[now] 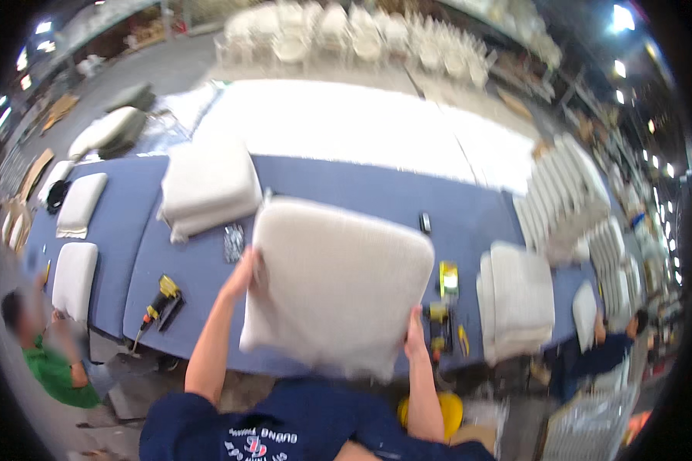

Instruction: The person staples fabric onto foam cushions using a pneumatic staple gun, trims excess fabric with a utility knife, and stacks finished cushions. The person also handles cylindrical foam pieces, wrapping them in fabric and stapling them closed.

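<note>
A beige upholstered seat cushion is held up in front of me, tilted, above the blue-covered table. My left hand grips its left edge, the fingers partly hidden. On the opposite edge my right hand is closed, its fingers partly behind the cushion. A yellow and black staple gun lies left of my left arm. Just right of my right hand is a second staple gun, beside a small yellow tool and a yellow-green box.
Cushion stacks stand behind on the left and at the right, with taller piles beyond. A small black object and a dark packet lie on the table. Co-workers are at the left and right.
</note>
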Demonstrator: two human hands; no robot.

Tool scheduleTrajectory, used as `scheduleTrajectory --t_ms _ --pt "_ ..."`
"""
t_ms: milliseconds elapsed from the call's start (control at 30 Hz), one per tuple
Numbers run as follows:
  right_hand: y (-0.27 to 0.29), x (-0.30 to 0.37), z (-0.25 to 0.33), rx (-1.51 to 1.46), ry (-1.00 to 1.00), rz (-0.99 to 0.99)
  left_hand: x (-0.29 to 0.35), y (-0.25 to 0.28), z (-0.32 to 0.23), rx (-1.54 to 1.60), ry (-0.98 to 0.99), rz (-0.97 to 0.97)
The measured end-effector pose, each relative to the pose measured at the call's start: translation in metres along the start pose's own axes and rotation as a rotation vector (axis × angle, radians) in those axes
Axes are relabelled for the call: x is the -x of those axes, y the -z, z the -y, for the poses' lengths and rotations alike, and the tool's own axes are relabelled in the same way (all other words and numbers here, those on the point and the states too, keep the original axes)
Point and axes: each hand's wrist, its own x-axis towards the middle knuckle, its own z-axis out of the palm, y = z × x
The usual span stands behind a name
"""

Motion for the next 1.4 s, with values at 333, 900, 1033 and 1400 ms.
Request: scheduleTrajectory --t_ms 333,900,1033,1400 --pt "0.094 0.009 -0.063 0.035 -0.626 0.245 0.195 -0.047 0.163 0.282 0.433 -0.037" --pt "0.082 0.094 -0.09 0.259 -0.302 -0.189 0.263 -0.065 0.151 -0.813 0.459 -0.088" --pt "0.107 0.153 -0.179 0.681 0.004 0.316 0.321 -0.107 0.214 -0.472 0.137 0.045" --pt "0.037 0.227 -0.119 0.799 -0.439 0.11 0.364 -0.123 0.15 -0.382 0.664 0.118"
